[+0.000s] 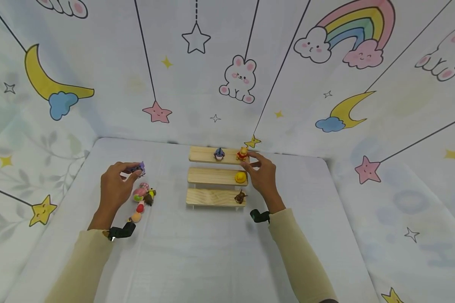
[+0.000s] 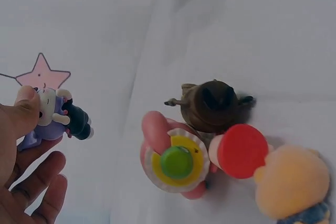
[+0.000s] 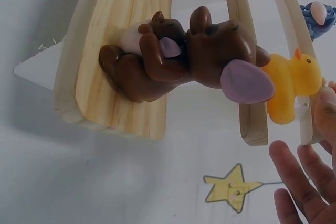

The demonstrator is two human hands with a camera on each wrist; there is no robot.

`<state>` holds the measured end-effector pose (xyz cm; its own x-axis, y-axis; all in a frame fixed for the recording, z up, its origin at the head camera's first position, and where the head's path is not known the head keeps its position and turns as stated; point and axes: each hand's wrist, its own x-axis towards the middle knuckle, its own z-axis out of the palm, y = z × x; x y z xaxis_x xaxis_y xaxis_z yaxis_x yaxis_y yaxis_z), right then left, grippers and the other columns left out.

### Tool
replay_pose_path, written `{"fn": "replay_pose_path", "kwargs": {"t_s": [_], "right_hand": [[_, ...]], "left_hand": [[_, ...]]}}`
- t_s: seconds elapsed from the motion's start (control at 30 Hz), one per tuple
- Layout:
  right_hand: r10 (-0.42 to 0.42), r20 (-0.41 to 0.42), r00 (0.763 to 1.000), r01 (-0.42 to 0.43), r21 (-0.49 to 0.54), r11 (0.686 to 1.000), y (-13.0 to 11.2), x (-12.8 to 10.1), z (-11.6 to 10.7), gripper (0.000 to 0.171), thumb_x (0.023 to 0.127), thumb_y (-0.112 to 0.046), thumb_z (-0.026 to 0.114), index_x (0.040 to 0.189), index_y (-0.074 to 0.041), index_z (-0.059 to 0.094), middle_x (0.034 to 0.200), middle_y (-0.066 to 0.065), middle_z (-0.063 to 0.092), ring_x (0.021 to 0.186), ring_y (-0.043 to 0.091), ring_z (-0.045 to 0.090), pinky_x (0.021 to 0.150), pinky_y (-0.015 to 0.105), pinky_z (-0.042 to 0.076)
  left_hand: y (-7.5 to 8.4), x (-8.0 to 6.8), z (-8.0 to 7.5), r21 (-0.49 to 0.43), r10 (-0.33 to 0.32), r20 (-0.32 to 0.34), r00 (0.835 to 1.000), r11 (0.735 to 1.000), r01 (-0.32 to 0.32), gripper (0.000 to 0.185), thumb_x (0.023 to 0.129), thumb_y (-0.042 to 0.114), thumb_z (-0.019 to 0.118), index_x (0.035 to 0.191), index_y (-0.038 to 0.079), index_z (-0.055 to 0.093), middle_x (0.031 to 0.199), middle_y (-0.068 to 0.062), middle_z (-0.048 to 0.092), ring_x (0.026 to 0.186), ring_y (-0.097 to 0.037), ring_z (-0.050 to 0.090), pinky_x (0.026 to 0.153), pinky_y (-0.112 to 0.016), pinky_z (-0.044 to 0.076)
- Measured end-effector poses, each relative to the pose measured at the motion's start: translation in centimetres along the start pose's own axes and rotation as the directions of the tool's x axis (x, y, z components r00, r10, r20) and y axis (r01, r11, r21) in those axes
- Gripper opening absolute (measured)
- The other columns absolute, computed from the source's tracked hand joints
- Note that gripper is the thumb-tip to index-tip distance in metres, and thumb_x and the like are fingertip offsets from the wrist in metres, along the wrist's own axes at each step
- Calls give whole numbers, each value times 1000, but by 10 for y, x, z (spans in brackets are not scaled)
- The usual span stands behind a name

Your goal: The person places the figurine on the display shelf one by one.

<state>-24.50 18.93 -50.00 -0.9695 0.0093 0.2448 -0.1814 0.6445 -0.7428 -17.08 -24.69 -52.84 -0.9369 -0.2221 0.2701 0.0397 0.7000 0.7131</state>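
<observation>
1. Left hand (image 1: pixel 115 187) pinches small purple figure (image 2: pixel 50 119), pale face, dark feet, left of the shelf (image 1: pixel 214 176).
2. Right hand (image 1: pixel 263 174), fingers loosely spread, touches yellow-red bear (image 1: pixel 242 153) on the shelf's top step.
3. No readable writing.

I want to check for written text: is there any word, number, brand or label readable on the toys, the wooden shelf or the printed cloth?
None: no words, numbers or brands can be read in any view.
The cloth backdrop carries only drawings: stars, moons, a rainbow, rabbits.
The wooden shelf is bare wood.
The figure pinched by the left hand shows no lettering.
</observation>
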Motion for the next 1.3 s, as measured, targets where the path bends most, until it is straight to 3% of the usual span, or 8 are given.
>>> {"fn": "replay_pose_path", "kwargs": {"t_s": [0.17,0.4,0.7,1.0,1.3], "right_hand": [[1,-4,1000,-1,-1,1000,1,0,1,49,95,-37,80,140,-19,71,141,8,71,105,30,77,78,44,59],[-8,-13,1000,7,-8,1000,2,0,2,49,94,-37,81,139,-19,72,140,8,72,103,29,78,72,38,57],[-15,-16,1000,15,-9,1000,2,0,2,49,94,-37,81,139,-19,72,140,8,72,102,29,78,71,39,59],[-6,-14,1000,6,-6,1000,3,-1,3,49,94,-39,80,138,-19,72,140,8,72,103,30,78,74,43,61],[-26,-15,1000,25,-14,1000,4,0,3,46,96,-37,80,137,-20,72,135,8,75,101,29,79,75,46,62]], "left_hand": [[15,4,-4,-31,26,14,1000,999,-26,33,103,20,73,133,6,73,121,-20,71,113,-37,63,91,-46,50],[35,12,-7,-45,70,25,997,997,-69,33,103,21,74,133,6,73,119,-19,71,111,-36,64,91,-48,50],[59,22,-1,-45,105,65,992,994,-102,34,101,21,75,132,7,74,115,-17,72,111,-35,65,93,-53,54],[74,32,7,-45,188,79,979,982,-185,31,100,20,77,129,10,77,111,-14,74,107,-33,67,89,-52,55],[92,41,14,-79,223,86,971,973,-217,29,99,20,79,126,10,78,105,-13,75,102,-34,69,88,-50,56]]}}
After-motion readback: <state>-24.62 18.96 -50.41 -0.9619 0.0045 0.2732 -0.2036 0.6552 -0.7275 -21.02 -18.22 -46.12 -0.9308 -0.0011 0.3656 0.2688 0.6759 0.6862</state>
